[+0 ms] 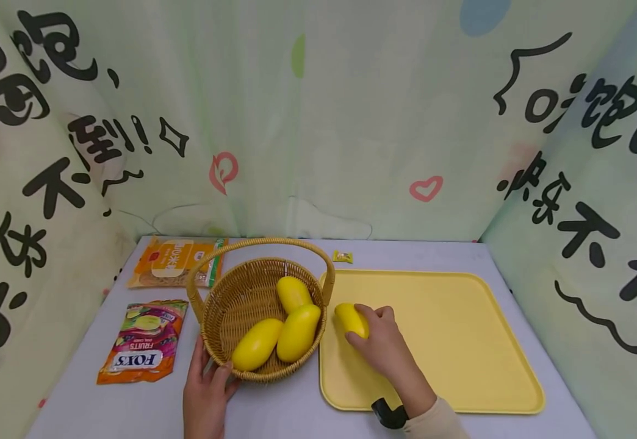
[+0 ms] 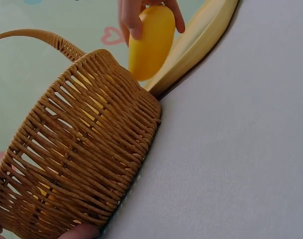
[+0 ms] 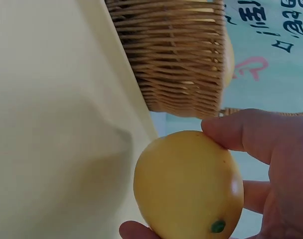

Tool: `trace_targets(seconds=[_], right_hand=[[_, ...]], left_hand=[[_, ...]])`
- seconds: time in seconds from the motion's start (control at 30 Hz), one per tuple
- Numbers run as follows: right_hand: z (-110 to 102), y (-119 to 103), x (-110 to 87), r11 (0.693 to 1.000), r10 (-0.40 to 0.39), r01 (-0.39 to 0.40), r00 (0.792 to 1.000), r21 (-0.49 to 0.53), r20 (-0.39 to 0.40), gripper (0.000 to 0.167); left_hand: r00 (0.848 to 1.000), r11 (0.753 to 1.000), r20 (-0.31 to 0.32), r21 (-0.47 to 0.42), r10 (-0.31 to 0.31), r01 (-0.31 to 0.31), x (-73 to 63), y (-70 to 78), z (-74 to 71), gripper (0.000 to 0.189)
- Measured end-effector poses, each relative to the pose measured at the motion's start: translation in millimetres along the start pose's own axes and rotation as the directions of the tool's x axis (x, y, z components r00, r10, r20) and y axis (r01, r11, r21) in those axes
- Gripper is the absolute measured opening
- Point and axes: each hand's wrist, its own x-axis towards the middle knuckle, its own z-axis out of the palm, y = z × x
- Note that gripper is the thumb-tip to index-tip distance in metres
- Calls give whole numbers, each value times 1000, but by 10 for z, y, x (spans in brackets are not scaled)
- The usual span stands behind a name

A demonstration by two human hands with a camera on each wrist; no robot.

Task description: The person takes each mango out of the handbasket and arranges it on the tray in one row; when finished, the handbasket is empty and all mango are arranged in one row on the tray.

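Over the left edge of the yellow tray [image 1: 434, 341], my right hand [image 1: 381, 341] grips a yellow toy mango [image 1: 349, 319] between thumb and fingers. A small green stem spot shows on this mango [image 3: 189, 184] in the right wrist view, and the tray lies below it. Beside it stands a brown wicker basket [image 1: 225, 305] with a raised handle and three more yellow mangoes [image 1: 299, 333] inside. My left hand [image 1: 205, 390] holds the basket at its near left side, fingers and thumb spread around the outer wall. In the left wrist view, the held mango [image 2: 151, 42] is close beside the basket's rim.
Left of the basket lies an orange and purple Fox's candy bag [image 1: 145, 341]. Behind that is an orange food packet [image 1: 167, 262], partly covered by the basket handle. A small yellow wrapped sweet [image 1: 343, 256] lies beyond the tray. Printed curtains [image 1: 351, 122] enclose the white table [image 1: 274, 414].
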Motion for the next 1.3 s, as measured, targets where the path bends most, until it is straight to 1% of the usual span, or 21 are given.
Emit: trace_targets(seconds=[0.07,0.2,0.3,0.47,0.6,0.7,0.93,1.03,1.17,1.3], right_hand=[[59,-19,13,1000,1,-1,1000,-6,1,60],[184,-47,26,1000,0,0,1000,-14,2,61],[257,-58,23,1000,-10,9,1000,-18,-20,61],[328,-64,-5,999,-27,24,997,-43,-66,63],[344,-65,-31,996,-42,35,995,-84,-87,67],[346,-65,-53,994,-42,33,995,-107,-86,71],[377,-56,-108,994,-45,38,997,-107,-60,75],[385,-52,-121,992,-49,41,997,-120,-62,76],[368,-55,-123,990,-54,44,996,-132,-71,76],[315,-74,-126,991,-46,38,997,-129,-62,77]], left_hand=[[1000,1000,-2,-2,3,-3,-2,7,1,91],[1000,1000,-18,10,-17,17,-7,22,10,91],[999,999,-24,23,-35,35,-14,27,18,91],[999,999,-10,24,-33,33,-19,5,19,91],[1000,999,-7,23,-24,24,-11,-2,16,91],[1000,999,-9,26,-19,19,-8,1,16,91],[1000,999,-12,40,-26,26,-35,-9,-8,91],[1000,998,-10,51,-30,30,-44,-16,-17,91],[1000,999,-10,42,-25,26,-34,-6,-7,90],[1000,1000,-13,21,-17,17,-23,10,15,90]])
